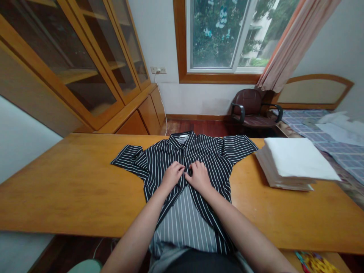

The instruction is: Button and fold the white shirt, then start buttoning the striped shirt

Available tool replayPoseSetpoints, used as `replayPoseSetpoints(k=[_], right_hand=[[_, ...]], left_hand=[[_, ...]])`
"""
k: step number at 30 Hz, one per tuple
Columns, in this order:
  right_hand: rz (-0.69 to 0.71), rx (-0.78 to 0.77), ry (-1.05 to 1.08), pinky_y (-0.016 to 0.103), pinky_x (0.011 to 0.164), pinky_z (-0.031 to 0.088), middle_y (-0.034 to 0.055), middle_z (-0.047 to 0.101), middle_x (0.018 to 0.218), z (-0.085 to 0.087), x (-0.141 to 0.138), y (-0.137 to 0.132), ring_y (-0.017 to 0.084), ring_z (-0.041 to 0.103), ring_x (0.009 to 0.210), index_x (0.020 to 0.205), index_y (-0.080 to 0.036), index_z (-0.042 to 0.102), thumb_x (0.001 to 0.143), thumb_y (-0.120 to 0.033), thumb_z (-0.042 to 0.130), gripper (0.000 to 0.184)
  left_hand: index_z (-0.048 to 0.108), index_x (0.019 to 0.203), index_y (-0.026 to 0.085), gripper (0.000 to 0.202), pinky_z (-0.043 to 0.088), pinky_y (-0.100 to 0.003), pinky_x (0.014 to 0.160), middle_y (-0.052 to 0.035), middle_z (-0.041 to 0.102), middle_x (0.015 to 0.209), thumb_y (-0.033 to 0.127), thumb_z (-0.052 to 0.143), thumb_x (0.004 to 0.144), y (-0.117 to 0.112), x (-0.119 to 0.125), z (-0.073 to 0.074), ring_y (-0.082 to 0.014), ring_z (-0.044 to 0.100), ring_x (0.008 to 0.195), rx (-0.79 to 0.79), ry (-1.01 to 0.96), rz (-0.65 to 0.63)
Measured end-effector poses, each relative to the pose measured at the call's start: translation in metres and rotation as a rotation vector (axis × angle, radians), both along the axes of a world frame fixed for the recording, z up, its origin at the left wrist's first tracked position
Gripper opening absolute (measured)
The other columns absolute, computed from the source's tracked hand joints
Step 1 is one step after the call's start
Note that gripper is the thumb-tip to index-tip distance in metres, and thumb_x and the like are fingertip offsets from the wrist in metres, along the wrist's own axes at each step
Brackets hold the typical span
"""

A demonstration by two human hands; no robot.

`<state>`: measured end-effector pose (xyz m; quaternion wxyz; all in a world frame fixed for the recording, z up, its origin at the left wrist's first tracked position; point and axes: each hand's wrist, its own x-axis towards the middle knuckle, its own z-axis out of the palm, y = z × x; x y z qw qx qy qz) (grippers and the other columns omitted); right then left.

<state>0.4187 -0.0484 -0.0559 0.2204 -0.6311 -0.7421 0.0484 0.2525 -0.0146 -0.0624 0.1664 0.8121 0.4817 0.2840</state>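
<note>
A black-and-white striped short-sleeved shirt [214, 165] lies front up on the wooden table, its collar at the far side and its sleeves spread outward. The upper front is together, while the lower front parts and shows the paler grey striped inside of the back. My left hand [172, 174] is closed on the left edge of the front opening, fingers bent. Opposite it, my right hand [200, 176] pinches the right edge, its thumb close to my left fingertips. Any button between the fingers is too small to make out. The hem hangs over the table's near edge.
On the table [71, 185], a stack of white folded sheets [295, 159] stands to the right. Behind are a glass-doored cabinet [113, 110], a brown armchair [250, 108] and a bed [321, 129]. A green stool top [87, 266] shows at the lower left.
</note>
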Motion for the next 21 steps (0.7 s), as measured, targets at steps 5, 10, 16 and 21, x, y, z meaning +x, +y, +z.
replayPoseSetpoints(k=[5,10,16,21], right_hand=[[-0.009,0.007,-0.043,0.039,0.085,0.042,0.0099,0.057,0.104,-0.0003,-0.0008,-0.0042,0.027,0.049,0.100,0.102,-0.021,0.059,0.089,-0.039,0.059,0.022],[-0.005,-0.004,-0.045,0.039,0.085,0.042,0.0106,0.059,0.104,0.0010,-0.0006,-0.0042,0.028,0.050,0.100,0.104,-0.021,0.062,0.092,-0.036,0.056,0.021],[0.004,0.020,-0.013,0.038,0.083,0.044,0.0099,0.061,0.103,0.0034,0.0009,-0.0048,0.027,0.051,0.098,0.100,-0.022,0.064,0.092,-0.031,0.056,0.015],[0.016,-0.001,0.008,0.037,0.086,0.044,0.0090,0.062,0.104,0.0042,0.0033,-0.0045,0.026,0.052,0.098,0.102,-0.021,0.065,0.094,-0.024,0.051,0.016]], left_hand=[[0.070,0.095,0.020,0.017,0.052,-0.029,0.079,-0.0036,0.062,0.093,0.023,0.053,0.094,0.0011,-0.0006,-0.0033,-0.0161,0.064,0.085,-0.001,0.013,0.015],[0.070,0.097,0.022,0.016,0.052,-0.028,0.079,-0.0036,0.063,0.096,0.025,0.054,0.094,-0.0009,-0.0001,-0.0012,-0.0161,0.064,0.087,0.005,0.047,0.010],[0.070,0.096,0.020,0.017,0.052,-0.028,0.081,-0.0040,0.063,0.095,0.024,0.053,0.096,-0.0030,0.0008,0.0014,-0.0165,0.065,0.089,0.049,0.092,-0.003],[0.069,0.097,0.020,0.016,0.052,-0.028,0.080,-0.0041,0.063,0.096,0.023,0.054,0.095,-0.0031,0.0002,-0.0003,-0.0168,0.065,0.089,0.054,0.094,-0.006]])
